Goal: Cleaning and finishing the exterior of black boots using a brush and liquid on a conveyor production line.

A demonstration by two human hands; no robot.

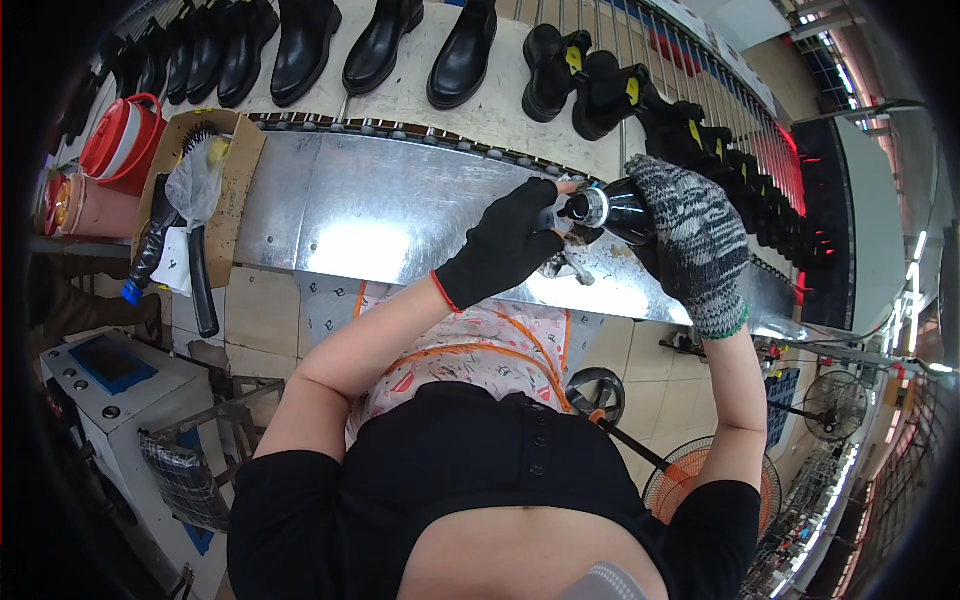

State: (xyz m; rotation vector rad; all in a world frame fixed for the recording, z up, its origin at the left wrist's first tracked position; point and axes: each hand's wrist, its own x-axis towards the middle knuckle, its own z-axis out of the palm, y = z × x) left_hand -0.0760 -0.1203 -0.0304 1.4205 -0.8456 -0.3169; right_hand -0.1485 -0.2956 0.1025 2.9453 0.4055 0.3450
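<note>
My right hand [692, 235], in a grey, black and white knitted glove, is wrapped round a shiny dark bottle [630, 215]. The bottle is tilted, its pale collar and black tip [577, 208] pointing left. Close to that tip is my left hand [508, 238], in a black glove with a bare fingertip showing. Its index finger and thumb curve round something small and pale that I cannot make out. Just below them a crumpled whitish scrap [572, 265], like a rag, shows over the metal worktop [370, 210]; whether my fingers touch it is unclear.
Black ankle boots [465, 55] line the conveyor [400, 105] beyond the worktop, several with yellow tags. At left stand a cardboard box [240, 190] with a brush and a dark bottle, and a red container [125, 140]. A dark-framed machine [850, 220] is at right, a fan [690, 480] below.
</note>
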